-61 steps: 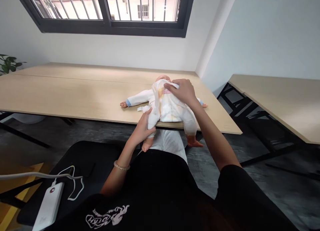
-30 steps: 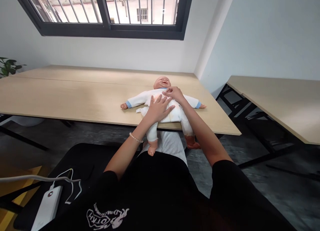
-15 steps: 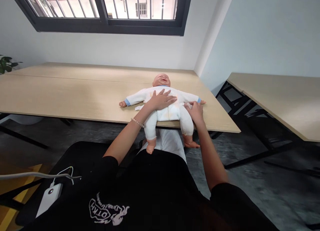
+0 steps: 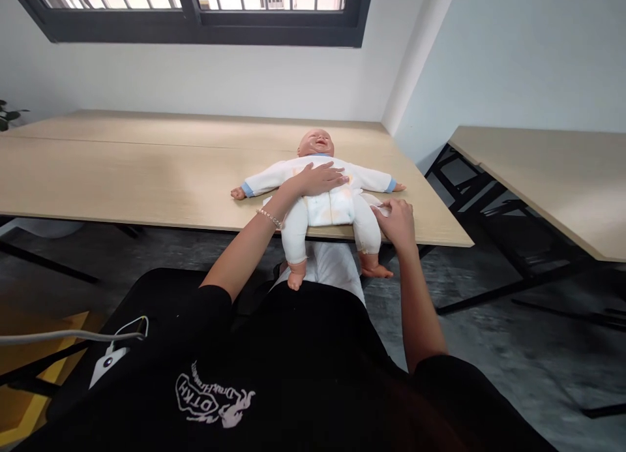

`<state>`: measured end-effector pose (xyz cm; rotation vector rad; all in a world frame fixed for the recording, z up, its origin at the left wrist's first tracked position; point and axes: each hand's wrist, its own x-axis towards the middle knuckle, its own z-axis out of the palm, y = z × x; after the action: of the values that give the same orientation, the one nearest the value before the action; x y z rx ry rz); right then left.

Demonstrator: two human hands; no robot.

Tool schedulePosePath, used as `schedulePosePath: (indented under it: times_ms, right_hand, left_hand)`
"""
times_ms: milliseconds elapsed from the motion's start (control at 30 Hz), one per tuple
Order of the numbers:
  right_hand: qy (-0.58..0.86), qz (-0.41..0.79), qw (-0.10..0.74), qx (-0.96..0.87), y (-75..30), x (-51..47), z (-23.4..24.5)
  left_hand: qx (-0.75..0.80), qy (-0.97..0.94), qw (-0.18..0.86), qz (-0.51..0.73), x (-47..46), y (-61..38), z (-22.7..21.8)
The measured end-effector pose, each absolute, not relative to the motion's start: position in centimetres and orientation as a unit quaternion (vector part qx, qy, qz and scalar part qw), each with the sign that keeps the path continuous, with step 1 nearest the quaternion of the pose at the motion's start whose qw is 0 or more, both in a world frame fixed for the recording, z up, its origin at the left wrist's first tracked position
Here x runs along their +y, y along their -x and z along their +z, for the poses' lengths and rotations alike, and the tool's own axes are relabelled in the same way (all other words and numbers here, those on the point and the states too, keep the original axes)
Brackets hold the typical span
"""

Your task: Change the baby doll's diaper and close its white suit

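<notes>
A baby doll (image 4: 315, 143) lies on its back at the table's front edge, its legs hanging over toward me. It wears a white top (image 4: 268, 176) with blue cuffs and a white diaper (image 4: 323, 212). My left hand (image 4: 320, 179) rests flat on the doll's belly, fingers stretched out over the top and the diaper's upper part. Beside the doll's hip on the right, my right hand (image 4: 397, 222) pinches the white diaper tab (image 4: 383, 208) between thumb and fingers. Another white tab shows partly behind my left wrist.
The light wood table (image 4: 147, 178) stands against the wall under a barred window (image 4: 274, 28). A second table (image 4: 548, 178) is at the right, past a gap. On the black chair (image 4: 156, 295) at my left lies a white power bank (image 4: 108, 366) with a cable.
My right hand has moved outward to the right from the doll's hip, drawing the diaper tab out sideways. My left hand stays on the belly. The whole view has tilted slightly downward.
</notes>
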<state>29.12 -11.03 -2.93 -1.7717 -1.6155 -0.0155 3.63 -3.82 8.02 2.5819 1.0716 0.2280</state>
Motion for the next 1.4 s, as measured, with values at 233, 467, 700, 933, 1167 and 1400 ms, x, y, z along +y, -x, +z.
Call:
schedulePosePath:
  times_ms: [233,467,700,933,1167,1400]
  right_hand:
    - [0.645,0.104,0.477,-0.588,-29.3,-10.9,-2.5]
    - [0.55,0.186,0.611,-0.538,-27.3,-8.1,1.0]
    - [0.546,0.26,0.555,-0.571,-22.5,-5.3,5.0]
    - [0.606,0.197,0.48,-0.603,-20.6,-6.3,6.7]
    - [0.639,0.053,0.381,-0.666,-17.6,-8.6,8.0]
    - [0.677,-0.023,0.243,-0.694,-13.2,-11.0,8.2]
  left_hand:
    - [0.377,-0.912,0.157,0.041,-3.3,-3.8,7.9]
    - [0.374,-0.912,0.158,0.05,-3.8,-3.5,8.1]
    - [0.369,-0.903,0.197,0.097,-2.1,-3.9,7.1]
    - [0.373,-0.887,0.219,0.163,-1.2,-3.8,5.9]
    - [0.305,-0.887,0.249,0.242,1.1,-3.7,4.5]
    - [0.201,-0.877,0.309,0.308,3.9,-2.8,3.2]
